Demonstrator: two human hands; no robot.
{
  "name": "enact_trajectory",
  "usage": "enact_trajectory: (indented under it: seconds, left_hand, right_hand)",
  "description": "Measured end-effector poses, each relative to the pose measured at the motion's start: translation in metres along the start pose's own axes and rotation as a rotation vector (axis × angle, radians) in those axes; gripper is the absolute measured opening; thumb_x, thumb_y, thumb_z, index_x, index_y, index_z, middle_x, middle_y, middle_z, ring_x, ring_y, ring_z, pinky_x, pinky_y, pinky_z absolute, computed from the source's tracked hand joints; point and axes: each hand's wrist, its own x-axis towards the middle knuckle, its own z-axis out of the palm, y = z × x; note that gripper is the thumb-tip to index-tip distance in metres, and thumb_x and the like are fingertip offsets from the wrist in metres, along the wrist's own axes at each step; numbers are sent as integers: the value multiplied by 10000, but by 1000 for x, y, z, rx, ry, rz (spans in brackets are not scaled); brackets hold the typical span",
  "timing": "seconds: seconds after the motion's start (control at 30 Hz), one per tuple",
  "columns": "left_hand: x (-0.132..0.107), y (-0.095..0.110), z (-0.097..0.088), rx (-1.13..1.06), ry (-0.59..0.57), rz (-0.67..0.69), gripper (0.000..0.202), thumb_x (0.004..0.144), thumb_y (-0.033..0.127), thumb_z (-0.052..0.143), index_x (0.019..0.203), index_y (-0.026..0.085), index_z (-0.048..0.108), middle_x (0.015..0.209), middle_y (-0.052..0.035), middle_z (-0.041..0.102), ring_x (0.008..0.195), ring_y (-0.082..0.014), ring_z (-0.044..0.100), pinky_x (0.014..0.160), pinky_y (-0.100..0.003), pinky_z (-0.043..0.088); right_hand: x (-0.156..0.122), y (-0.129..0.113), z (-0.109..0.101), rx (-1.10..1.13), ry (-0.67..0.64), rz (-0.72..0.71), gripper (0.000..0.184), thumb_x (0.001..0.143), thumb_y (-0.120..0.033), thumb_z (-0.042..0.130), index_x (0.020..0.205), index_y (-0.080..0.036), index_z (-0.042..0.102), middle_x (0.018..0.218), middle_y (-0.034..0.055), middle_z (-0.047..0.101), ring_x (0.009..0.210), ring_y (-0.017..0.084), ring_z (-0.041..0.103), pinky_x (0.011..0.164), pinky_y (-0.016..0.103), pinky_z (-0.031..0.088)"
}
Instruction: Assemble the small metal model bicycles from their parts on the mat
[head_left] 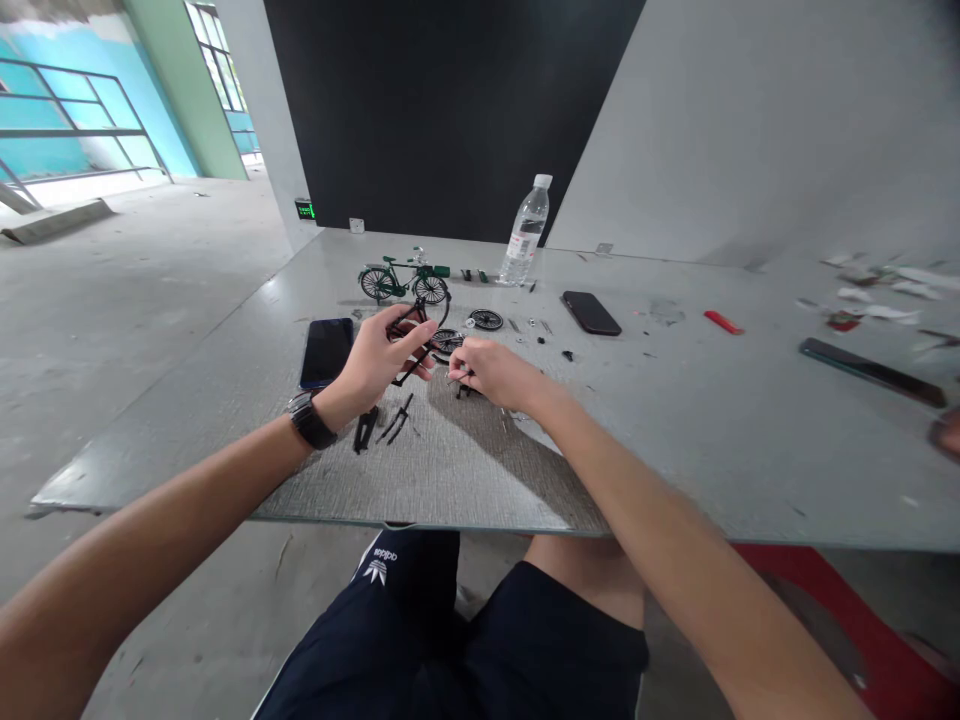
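My left hand (369, 358), with a dark watch on the wrist, is closed around a black model bicycle frame (407, 374) above the table. A curved black mudguard (448, 310) rises from its far end. Close beside it, my right hand (495, 372) pinches with thumb and fingertips at something small. What sits in that pinch is too small to name. A spoked wheel (448, 341) lies just beyond the fingertips and another wheel (486, 319) farther back. Under my left wrist lie a black forked part (397, 420) and a flat black piece (366, 428).
A green model bicycle (401, 282) stands behind my hands, near a water bottle (525, 235). Phones lie at left (326, 352) and right (591, 312). Small loose parts, a red object (723, 322) and a long dark object (870, 370) are rightward. Another person's hand (949, 432) shows.
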Motion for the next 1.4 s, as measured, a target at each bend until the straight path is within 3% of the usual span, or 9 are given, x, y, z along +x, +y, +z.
enact_trajectory:
  seconds: [0.23,0.43,0.57,0.67,0.77,0.97,1.13,1.4]
  left_hand:
    - [-1,3,0,12,-11,0,159,913,304,669,902,167,589,835,-59,662,583,-118,638,495,-237,558]
    - [-2,5,1,8,-1,-13,154,908,293,669,889,167,582,831,-54,652,580,-120,640,493,-244,566]
    - [-1,3,1,3,-3,-13,166,901,303,673,890,173,571,822,-48,651,575,-112,631,493,-236,562]
    - [-1,1,0,-6,-11,-10,172,899,312,674,895,175,569,815,-42,648,574,-109,629,493,-231,560]
    - [-1,0,-1,-13,-13,-4,182,896,324,681,892,178,572,821,-47,651,581,-111,633,493,-231,560]
    - [0,-1,-1,8,-12,1,201,892,346,689,890,181,576,829,-54,660,583,-111,636,492,-228,556]
    - [0,-2,-3,23,-27,13,215,896,367,694,909,184,581,843,-54,660,599,-112,642,505,-224,557]
    - [-1,-1,-2,13,-29,18,204,900,353,696,891,186,579,823,-53,647,592,-118,638,504,-243,553]
  right_hand:
    - [-1,-2,-5,11,-70,14,85,968,-198,566,915,-176,629,973,85,609,742,163,540,650,303,387]
    - [-5,-2,-13,27,-15,29,116,954,-202,545,903,-197,649,989,92,641,826,192,569,688,319,388]
    - [-12,0,-22,55,46,53,151,943,-350,615,1024,-225,639,973,70,663,836,203,576,697,320,386]
    - [-17,1,-27,87,41,54,236,996,-435,535,1109,-246,619,908,49,665,746,187,558,678,320,373]
    - [-18,1,-28,90,-2,45,234,1047,-366,427,1131,-267,621,919,42,692,693,172,554,655,315,359]
    - [-16,-7,-25,2,-19,17,235,1026,-335,481,1068,-236,689,1034,81,720,783,187,605,634,306,372]
    - [-12,-11,-19,-16,-64,36,293,1030,-333,456,1018,-214,724,953,85,728,703,168,581,610,318,354]
    - [-14,-12,-20,-44,-115,55,306,1007,-282,436,1116,-256,720,992,77,733,657,155,560,586,310,322]
